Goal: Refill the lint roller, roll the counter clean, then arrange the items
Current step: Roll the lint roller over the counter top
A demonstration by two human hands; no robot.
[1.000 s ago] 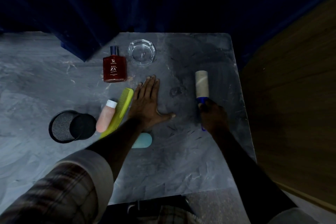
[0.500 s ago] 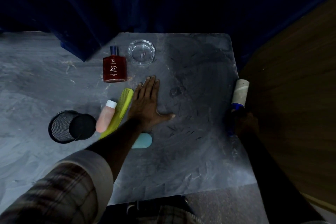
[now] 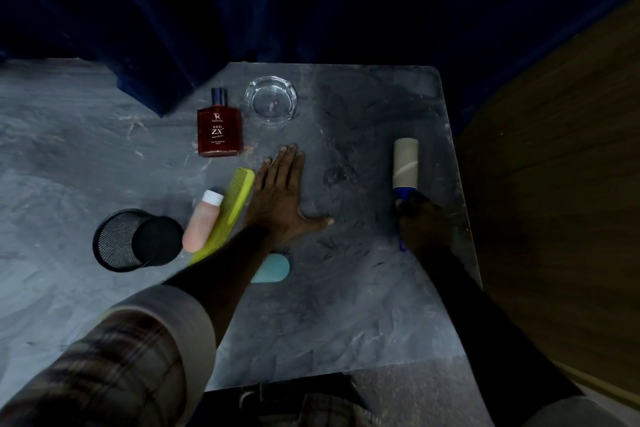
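Observation:
My right hand (image 3: pixel 420 222) grips the blue handle of the lint roller (image 3: pixel 405 163), whose pale roll lies on the grey marble counter (image 3: pixel 346 305) near its right edge, pointing away from me. My left hand (image 3: pixel 280 201) rests flat on the counter at the middle, fingers together and thumb spread, holding nothing. Just left of it lie a yellow-green comb (image 3: pixel 232 211) and a pink tube with a white cap (image 3: pixel 202 220). A red perfume bottle (image 3: pixel 219 128) and a clear glass ashtray (image 3: pixel 270 102) stand at the back.
A black mesh cup (image 3: pixel 133 241) lies on its side at the left. A light blue oval item (image 3: pixel 273 267) shows partly under my left forearm. Dark blue curtain (image 3: pixel 242 10) hangs behind the counter. A wooden surface (image 3: pixel 554 184) borders the right edge.
My right hand swung the lint roller out past the counter's right edge, then brought it back onto the counter near that edge. My left hand stayed flat in place.

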